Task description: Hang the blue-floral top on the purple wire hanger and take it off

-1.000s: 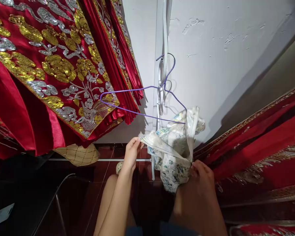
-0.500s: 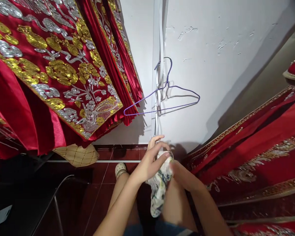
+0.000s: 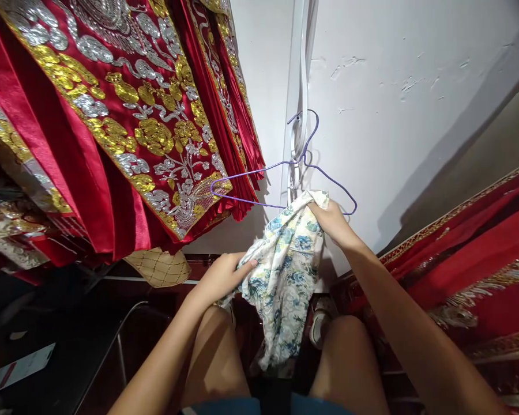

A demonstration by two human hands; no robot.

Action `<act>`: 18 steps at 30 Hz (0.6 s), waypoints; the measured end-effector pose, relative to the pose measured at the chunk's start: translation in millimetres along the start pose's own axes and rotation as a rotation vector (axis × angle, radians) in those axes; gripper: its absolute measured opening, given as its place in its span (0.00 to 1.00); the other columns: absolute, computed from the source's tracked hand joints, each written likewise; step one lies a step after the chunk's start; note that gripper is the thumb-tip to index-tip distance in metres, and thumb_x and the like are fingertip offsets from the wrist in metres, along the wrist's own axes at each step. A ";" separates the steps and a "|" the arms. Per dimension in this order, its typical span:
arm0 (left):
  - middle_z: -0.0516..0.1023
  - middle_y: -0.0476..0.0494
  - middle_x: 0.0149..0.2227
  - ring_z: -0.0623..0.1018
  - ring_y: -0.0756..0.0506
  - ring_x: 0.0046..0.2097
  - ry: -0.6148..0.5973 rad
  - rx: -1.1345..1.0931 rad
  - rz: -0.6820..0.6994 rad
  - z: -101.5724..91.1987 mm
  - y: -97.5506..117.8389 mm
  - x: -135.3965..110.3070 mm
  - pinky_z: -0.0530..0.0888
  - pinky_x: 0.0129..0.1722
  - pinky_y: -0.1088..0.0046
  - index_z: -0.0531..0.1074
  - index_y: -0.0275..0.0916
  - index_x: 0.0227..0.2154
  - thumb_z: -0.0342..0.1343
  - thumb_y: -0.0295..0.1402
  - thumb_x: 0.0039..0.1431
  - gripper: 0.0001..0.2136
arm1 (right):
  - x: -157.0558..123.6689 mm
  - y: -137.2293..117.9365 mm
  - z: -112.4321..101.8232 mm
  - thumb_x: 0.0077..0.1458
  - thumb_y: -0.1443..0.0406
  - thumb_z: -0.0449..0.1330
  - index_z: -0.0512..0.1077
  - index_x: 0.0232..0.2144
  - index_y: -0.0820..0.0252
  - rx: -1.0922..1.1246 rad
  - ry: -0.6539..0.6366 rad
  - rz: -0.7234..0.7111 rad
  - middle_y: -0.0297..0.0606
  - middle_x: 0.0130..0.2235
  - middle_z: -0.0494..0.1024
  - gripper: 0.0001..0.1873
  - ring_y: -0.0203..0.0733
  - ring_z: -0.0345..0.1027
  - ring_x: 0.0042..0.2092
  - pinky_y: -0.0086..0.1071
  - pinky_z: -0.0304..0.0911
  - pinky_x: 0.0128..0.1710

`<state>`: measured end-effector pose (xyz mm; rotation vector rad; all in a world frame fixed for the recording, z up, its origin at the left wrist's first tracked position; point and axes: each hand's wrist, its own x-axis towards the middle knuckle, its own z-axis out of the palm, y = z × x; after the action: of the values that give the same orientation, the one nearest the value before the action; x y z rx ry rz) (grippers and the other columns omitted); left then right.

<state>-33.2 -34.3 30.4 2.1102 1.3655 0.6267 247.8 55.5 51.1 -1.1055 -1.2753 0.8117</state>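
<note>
A white cloth garment [image 3: 285, 271] with blue and yellow flowers is stretched between my two hands, its lower part hanging over my knees. My left hand [image 3: 229, 274] grips its left side, thumb on top. At its upper right corner, my right hand [image 3: 331, 219] pinches the edge, fingers partly hidden behind the fabric. Just behind the garment's top hangs a purple wire hanger [image 3: 255, 171], hooked on a white cable or strap [image 3: 303, 63] along the wall. Cloth and my right hand cover part of the hanger's lower bar.
Red garments with gold and silver embroidery [image 3: 155, 132] hang at the left, more red embroidered cloth [image 3: 480, 288] at the right. A white wall [image 3: 393, 127] stands in front. At lower left, a phone-like flat object [image 3: 19, 369] lies on a black surface [image 3: 69, 346].
The bunched garment has been spread open and raised toward the hanger. My right hand moved up and right; my left moved to the left. The view shifted slightly.
</note>
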 end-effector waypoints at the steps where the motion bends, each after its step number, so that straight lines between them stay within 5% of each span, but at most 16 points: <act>1: 0.74 0.48 0.26 0.70 0.46 0.30 0.015 0.020 -0.006 -9.4 0.9 -0.9 0.62 0.30 0.74 0.71 0.37 0.25 0.48 0.48 0.65 0.21 | 3.2 6.9 5.1 0.51 0.58 0.62 0.77 0.35 0.63 0.008 -0.042 0.085 0.40 0.35 0.81 0.14 0.42 0.72 0.35 0.32 0.66 0.34; 3: 0.70 0.49 0.23 0.67 0.47 0.27 0.023 0.092 -0.011 -24.3 -0.2 -4.7 0.62 0.30 0.74 0.68 0.38 0.22 0.47 0.49 0.65 0.22 | 4.8 18.8 9.4 0.51 0.56 0.61 0.76 0.30 0.64 -0.033 -0.070 0.176 0.39 0.29 0.79 0.15 0.43 0.71 0.32 0.32 0.64 0.32; 6: 0.69 0.48 0.21 0.68 0.46 0.27 -0.010 0.266 -0.003 -36.0 -7.6 -10.0 0.68 0.40 0.68 0.67 0.40 0.21 0.49 0.46 0.65 0.20 | -0.7 25.7 0.5 0.50 0.55 0.62 0.74 0.25 0.64 -0.226 0.066 0.085 0.38 0.26 0.76 0.15 0.42 0.68 0.30 0.33 0.61 0.31; 10: 0.79 0.41 0.38 0.77 0.39 0.42 -0.028 0.384 0.075 -38.3 -12.4 -1.4 0.65 0.57 0.55 0.72 0.40 0.33 0.46 0.39 0.67 0.13 | -10.7 12.9 -26.6 0.47 0.58 0.63 0.69 0.18 0.61 -0.429 0.259 0.003 0.34 0.20 0.68 0.14 0.39 0.62 0.27 0.32 0.56 0.27; 13: 0.76 0.33 0.48 0.76 0.37 0.50 0.172 0.356 0.156 -37.2 -3.8 17.3 0.69 0.55 0.56 0.70 0.37 0.41 0.42 0.37 0.68 0.13 | -15.8 -3.9 -45.3 0.46 0.60 0.62 0.63 0.15 0.57 -0.506 0.308 -0.006 0.32 0.18 0.63 0.16 0.37 0.58 0.25 0.32 0.54 0.25; 18: 0.72 0.30 0.54 0.72 0.36 0.56 0.475 0.272 0.282 -38.0 26.7 54.2 0.69 0.56 0.54 0.66 0.37 0.40 0.40 0.34 0.70 0.11 | -24.1 -20.2 -55.7 0.44 0.62 0.62 0.60 0.14 0.55 -0.525 0.308 0.029 0.30 0.17 0.61 0.15 0.36 0.54 0.22 0.32 0.53 0.23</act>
<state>-19.2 13.9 81.2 2.5066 1.4712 1.1752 296.6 16.8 65.5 -1.6003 -1.2387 0.3062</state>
